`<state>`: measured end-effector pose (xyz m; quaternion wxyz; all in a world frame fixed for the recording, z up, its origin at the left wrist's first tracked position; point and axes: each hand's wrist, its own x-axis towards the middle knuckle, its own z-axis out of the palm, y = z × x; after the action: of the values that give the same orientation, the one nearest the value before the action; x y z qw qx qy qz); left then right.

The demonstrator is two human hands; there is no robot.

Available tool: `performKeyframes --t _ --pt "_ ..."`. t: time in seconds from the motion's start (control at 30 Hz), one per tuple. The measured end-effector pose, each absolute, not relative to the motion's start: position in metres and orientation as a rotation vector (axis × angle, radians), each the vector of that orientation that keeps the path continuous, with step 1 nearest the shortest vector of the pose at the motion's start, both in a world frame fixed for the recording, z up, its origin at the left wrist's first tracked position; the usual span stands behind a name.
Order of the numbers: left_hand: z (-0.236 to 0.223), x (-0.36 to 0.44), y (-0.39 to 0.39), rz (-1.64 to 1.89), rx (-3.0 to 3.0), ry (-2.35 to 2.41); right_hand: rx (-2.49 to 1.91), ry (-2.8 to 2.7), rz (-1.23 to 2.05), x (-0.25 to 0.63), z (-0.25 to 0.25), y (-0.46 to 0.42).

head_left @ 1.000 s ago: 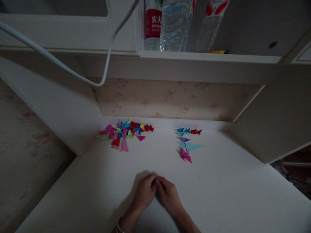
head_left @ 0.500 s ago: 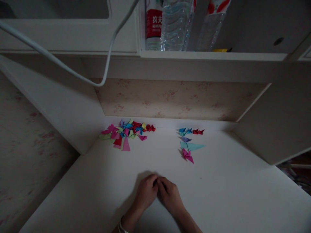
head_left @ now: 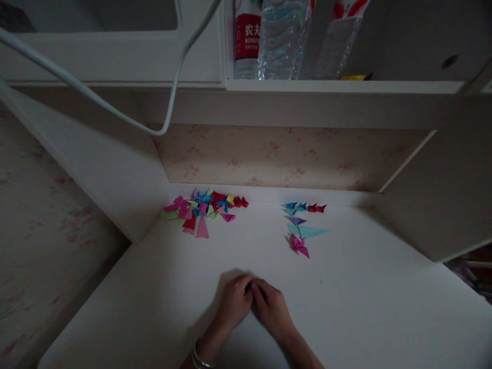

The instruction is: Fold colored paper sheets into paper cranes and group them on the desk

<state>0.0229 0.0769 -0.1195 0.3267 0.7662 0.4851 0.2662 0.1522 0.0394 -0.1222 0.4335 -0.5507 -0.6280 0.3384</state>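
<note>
My left hand (head_left: 237,296) and my right hand (head_left: 270,303) meet at the fingertips low over the white desk. The fingers of both are curled closed and pressed together; whatever they pinch, if anything, is hidden. Beyond them on the right lies a magenta folded paper figure (head_left: 299,245), touching or close to a light-blue folded paper piece (head_left: 311,231). Behind these are a purple folded paper (head_left: 297,220) and a short row of blue and red folded papers (head_left: 316,208). At the back left sits a pile of many-coloured folded papers (head_left: 203,205).
A white cable (head_left: 169,113) hangs in front of the upper cabinet. Plastic bottles (head_left: 280,43) stand on the shelf (head_left: 342,87) above the desk. Side panels (head_left: 430,200) bound the white desk (head_left: 365,302), and flowered wallpaper (head_left: 269,154) covers the back wall.
The whole view has shifted slightly, so the desk and papers sit a little farther right. My hands stay together with hardly any change of pose. The papers have not moved on the desk.
</note>
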Motion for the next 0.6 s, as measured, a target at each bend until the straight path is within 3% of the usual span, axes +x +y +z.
performKeyframes --t 0.6 --pt "-0.114 0.012 0.096 0.650 1.764 1.152 -1.380 -1.530 0.858 0.155 -0.124 0.041"
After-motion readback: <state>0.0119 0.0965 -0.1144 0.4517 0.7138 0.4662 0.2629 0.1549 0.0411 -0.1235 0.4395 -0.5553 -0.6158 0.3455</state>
